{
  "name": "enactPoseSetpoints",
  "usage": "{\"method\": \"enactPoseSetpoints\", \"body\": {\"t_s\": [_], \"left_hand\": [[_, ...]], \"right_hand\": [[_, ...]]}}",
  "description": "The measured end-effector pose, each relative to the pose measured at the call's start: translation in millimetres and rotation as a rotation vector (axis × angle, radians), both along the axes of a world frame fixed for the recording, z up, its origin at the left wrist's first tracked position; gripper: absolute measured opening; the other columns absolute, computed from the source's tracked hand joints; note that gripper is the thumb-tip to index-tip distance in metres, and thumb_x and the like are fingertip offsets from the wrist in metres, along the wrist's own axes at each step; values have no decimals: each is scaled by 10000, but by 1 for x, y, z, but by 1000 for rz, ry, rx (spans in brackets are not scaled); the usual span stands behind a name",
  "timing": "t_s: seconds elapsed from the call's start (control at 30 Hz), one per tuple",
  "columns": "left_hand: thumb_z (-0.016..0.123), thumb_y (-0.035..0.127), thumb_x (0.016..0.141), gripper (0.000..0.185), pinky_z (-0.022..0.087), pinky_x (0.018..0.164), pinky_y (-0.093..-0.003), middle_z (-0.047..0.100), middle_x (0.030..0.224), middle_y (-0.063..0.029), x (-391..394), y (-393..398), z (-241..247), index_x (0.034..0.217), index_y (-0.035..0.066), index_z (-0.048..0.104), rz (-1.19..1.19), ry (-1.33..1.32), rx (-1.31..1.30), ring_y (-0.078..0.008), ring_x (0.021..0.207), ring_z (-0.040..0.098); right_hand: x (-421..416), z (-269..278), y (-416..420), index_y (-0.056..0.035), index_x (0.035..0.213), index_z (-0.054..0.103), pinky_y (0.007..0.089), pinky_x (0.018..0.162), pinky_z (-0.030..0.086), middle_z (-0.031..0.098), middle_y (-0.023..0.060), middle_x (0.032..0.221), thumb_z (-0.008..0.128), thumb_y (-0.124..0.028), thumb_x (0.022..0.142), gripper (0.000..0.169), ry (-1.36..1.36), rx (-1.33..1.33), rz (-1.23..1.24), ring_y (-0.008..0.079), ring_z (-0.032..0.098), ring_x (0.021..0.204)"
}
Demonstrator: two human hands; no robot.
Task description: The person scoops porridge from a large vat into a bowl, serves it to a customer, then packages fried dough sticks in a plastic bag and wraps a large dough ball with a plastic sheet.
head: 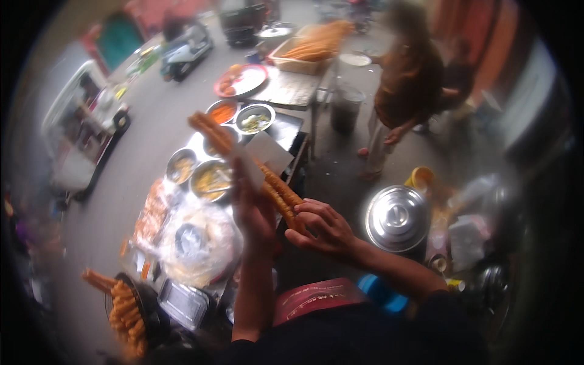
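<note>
A long fried dough stick (282, 193) slants across the middle of the view, a white paper or thin bag (270, 154) around its middle. My left hand (255, 212) grips it there through the paper, seen edge-on and blurred. The fingers of my right hand (325, 226) close on the lower end of the stick. Whether it is one long piece or two in line is hidden by the paper. Below the hands lie steel bowls of fillings: one with yellow shreds and a spoon (211, 181), one with pale shreds (181, 168), and one with orange shreds (222, 112).
A plastic-covered round container (196, 244) and a metal tray (183, 303) stand front left, beside a wire basket of dough sticks (127, 315). A lidded steel pot (397, 218) is at the right. Beyond stand a person (408, 86), a basket of dough sticks (296, 61) and parked vehicles.
</note>
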State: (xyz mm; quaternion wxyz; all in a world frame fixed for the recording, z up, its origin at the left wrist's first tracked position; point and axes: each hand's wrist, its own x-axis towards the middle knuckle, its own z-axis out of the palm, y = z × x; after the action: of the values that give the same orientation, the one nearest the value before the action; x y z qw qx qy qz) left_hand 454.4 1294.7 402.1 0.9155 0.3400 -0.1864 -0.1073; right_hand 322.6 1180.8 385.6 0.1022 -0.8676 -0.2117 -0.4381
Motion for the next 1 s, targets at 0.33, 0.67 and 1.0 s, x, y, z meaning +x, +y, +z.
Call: {"method": "enactPoseSetpoints", "body": {"t_s": [0.33, 0.67, 1.0], "left_hand": [[562, 30, 891, 578, 530, 909, -386, 581, 1173, -184, -14, -173, 9, 1421, 8, 332, -654, -73, 260, -276, 1040, 625], [659, -16, 855, 516, 530, 942, -397, 594, 1184, -157, 1, -289, -20, 1298, 16, 395, -716, -92, 316, -248, 1082, 621], [704, 24, 867, 385, 517, 833, -288, 662, 1043, -84, 57, -375, -76, 1204, 12, 518, -522, -161, 381, -150, 948, 643]], "right_hand": [[-77, 4, -141, -63, 1129, 577, 437, 949, 483, 576, 135, 1073, 729, -122, 813, 356, 3, 454, -91, 329, 578, 1083], [6, -22, -271, 30, 1236, 554, 291, 859, 526, 661, 119, 1112, 718, -125, 904, 402, 151, 1459, -244, 134, 630, 979], [87, -46, -313, -37, 908, 663, 365, 764, 545, 655, 125, 855, 662, -39, 830, 78, -69, 775, -906, 314, 658, 820]]}}
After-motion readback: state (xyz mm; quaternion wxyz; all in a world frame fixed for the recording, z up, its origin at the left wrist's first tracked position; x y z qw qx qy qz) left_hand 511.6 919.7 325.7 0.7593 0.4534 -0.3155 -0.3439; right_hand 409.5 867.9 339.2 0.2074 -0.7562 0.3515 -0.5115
